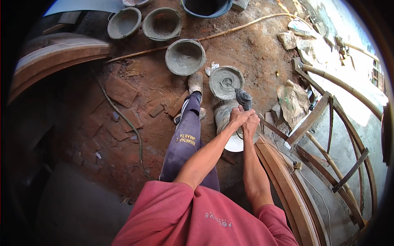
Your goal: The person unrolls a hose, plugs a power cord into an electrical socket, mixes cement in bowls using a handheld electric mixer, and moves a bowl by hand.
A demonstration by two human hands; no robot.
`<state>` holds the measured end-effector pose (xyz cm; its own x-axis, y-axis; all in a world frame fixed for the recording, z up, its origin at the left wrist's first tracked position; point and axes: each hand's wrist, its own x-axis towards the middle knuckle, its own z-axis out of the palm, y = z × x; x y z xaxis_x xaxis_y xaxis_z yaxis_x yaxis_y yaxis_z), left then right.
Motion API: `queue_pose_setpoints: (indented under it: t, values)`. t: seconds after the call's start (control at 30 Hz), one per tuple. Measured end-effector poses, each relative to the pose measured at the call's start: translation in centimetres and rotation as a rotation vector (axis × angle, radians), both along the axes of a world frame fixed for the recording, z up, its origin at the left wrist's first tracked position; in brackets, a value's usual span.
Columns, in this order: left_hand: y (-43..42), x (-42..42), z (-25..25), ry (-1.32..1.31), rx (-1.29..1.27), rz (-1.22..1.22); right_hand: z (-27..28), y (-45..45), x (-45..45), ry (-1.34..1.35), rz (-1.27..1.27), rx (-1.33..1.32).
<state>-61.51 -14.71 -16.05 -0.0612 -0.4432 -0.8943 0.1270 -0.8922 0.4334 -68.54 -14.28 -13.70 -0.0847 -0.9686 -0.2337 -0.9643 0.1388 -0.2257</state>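
Both my hands are closed around a dark electric drill, its body pointing away from me. My left hand and my right hand sit close together, overlapping on its rear part. Past the drill's front stands a bucket of wet grey mortar, with a swirl mark on its surface. Whether a mixing rod runs from the drill into the mortar is hard to make out. Beneath my hands and forearms is a white bucket, partly hidden.
Grey-coated buckets and a large dark tub stand ahead. A bamboo pole and a green hose lie on the dirt. Curved wooden frames and a torn sack are at right.
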Motion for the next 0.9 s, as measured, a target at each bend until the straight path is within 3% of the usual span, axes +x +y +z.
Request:
queue_pose_setpoints:
  t: [0.23,0.3,0.5,0.73,0.9]
  values:
    - [0.0,-0.2,0.1,-0.007,-0.005,0.042,0.6,-0.2,0.4,-0.076,-0.102,0.048]
    - [-0.1,-0.4,-0.3,-0.132,-0.017,0.009,0.3,-0.3,0.5,0.040,-0.065,0.013]
    - [0.1,0.5,-1.0,-0.013,-0.025,-0.029,0.7,-0.3,1.2,-0.127,-0.120,0.039]
    - [0.1,0.2,-0.7,0.006,-0.011,0.008,0.3,-0.1,0.8,-0.023,-0.071,0.017]
    - [-0.3,0.7,-0.9,0.019,-0.022,0.007,0.1,-0.3,1.1,-0.109,-0.079,-0.008]
